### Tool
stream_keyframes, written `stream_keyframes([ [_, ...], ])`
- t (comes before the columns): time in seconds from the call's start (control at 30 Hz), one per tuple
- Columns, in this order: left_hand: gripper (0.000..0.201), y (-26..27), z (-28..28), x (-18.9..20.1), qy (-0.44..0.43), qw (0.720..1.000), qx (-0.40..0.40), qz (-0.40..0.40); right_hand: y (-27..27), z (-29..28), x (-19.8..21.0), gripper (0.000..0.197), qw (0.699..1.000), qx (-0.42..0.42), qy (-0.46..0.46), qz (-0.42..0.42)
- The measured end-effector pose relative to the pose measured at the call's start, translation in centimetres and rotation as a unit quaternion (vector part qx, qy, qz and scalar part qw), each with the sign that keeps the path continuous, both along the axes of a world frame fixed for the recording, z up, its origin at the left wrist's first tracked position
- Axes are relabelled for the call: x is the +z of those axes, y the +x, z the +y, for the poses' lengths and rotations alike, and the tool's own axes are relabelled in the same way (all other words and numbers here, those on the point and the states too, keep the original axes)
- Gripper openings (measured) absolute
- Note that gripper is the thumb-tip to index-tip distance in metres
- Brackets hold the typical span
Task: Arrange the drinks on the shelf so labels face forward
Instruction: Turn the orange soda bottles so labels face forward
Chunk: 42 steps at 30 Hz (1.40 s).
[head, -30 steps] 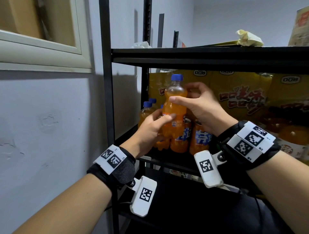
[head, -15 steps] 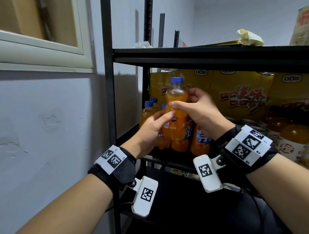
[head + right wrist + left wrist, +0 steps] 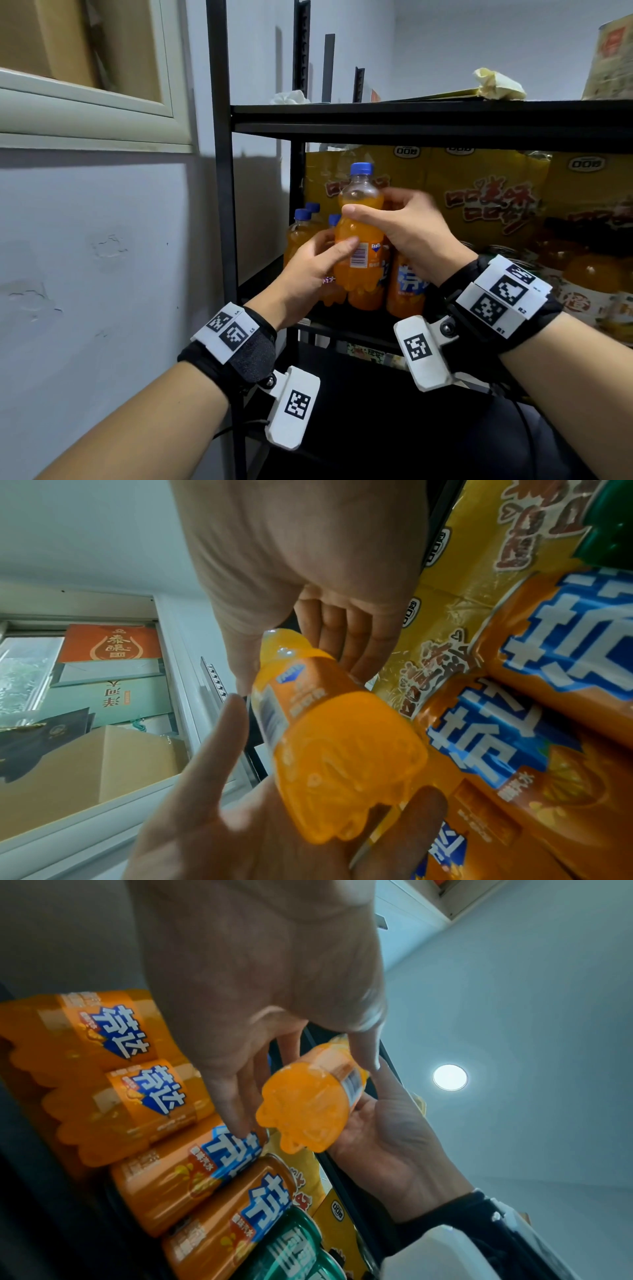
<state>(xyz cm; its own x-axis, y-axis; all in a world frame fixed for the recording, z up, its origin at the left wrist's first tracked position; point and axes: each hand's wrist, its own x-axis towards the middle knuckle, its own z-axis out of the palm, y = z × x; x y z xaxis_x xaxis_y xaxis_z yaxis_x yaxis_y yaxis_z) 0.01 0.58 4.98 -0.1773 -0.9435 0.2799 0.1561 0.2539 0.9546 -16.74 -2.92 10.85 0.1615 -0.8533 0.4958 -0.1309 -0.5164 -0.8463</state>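
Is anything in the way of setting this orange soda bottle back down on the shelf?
Yes. The orange soda bottle, held up by the right hand and left hand, hangs in front of the front-row bottles already standing on the shelf. No open slot shows beneath it.

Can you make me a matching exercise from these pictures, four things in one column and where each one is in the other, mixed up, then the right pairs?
Things
1. held orange bottle
2. crumpled yellow paper
3. green can
4. yellow snack bags

Places
A. on the top shelf
B. behind the drinks, at the shelf's back
C. between the left hand and right hand
D. beside the orange cans

Pairs: 1-C, 2-A, 3-D, 4-B
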Motion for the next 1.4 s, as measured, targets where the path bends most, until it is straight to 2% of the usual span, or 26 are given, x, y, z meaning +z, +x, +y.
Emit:
stream_keyframes([
  [0.1,0.055,-0.1,0.3,-0.1,0.017,0.998,-0.049,0.03,0.0,0.0,-0.1,0.074,1.0,-0.004,-0.008,-0.013],
  [0.23,0.053,-0.2,0.3,-0.4,-0.003,1.0,-0.007,0.021,0.0,0.0,-0.2,0.088,1.0,0.002,0.002,0.009],
  [0.33,0.066,-0.4,0.3,-0.6,-0.026,0.999,0.04,0.023,-0.2,0.4,-0.2,0.076,0.999,-0.002,-0.014,0.042],
  [0.4,0.068,-0.6,0.3,-0.9,-0.027,0.998,0.043,0.029,-0.3,0.6,-0.1,0.073,0.999,-0.002,-0.02,0.035],
  [0.5,0.055,-0.9,0.6,-0.8,0.007,0.999,-0.029,0.042,-0.4,0.7,-0.3,0.082,1.0,-0.004,-0.026,0.006],
  [0.57,0.057,-0.6,0.8,-0.6,0.041,0.994,-0.079,0.07,-0.4,0.7,-0.5,0.077,1.0,-0.001,-0.018,-0.008],
  [0.67,0.059,0.1,0.8,-0.5,0.071,0.988,-0.099,0.1,-0.3,0.9,-0.7,0.075,1.0,-0.003,0.004,-0.008],
  [0.8,0.065,0.5,0.9,-0.6,0.043,0.994,-0.072,0.068,0.0,1.2,-0.7,0.049,1.0,-0.005,-0.005,0.023],
  [0.93,0.065,0.4,1.0,-0.8,0.021,0.997,-0.028,0.061,0.3,1.7,-0.7,0.076,0.996,-0.03,-0.048,0.062],
  [1.03,0.063,0.3,1.0,-1.2,0.023,0.997,-0.029,0.069,0.3,1.8,-0.8,0.071,0.998,-0.026,-0.052,0.036],
  [1.1,0.068,0.4,1.1,-1.3,0.035,0.995,-0.052,0.074,0.4,1.9,-0.8,0.069,0.998,-0.025,-0.056,0.015],
  [1.23,0.062,0.7,1.3,-1.2,0.073,0.987,-0.085,0.111,0.3,1.8,-0.7,0.056,0.999,-0.022,-0.042,-0.018],
  [1.4,0.049,0.6,1.2,-1.0,0.055,0.992,-0.059,0.099,0.4,1.7,-0.7,0.061,0.999,-0.027,-0.021,0.017],
])
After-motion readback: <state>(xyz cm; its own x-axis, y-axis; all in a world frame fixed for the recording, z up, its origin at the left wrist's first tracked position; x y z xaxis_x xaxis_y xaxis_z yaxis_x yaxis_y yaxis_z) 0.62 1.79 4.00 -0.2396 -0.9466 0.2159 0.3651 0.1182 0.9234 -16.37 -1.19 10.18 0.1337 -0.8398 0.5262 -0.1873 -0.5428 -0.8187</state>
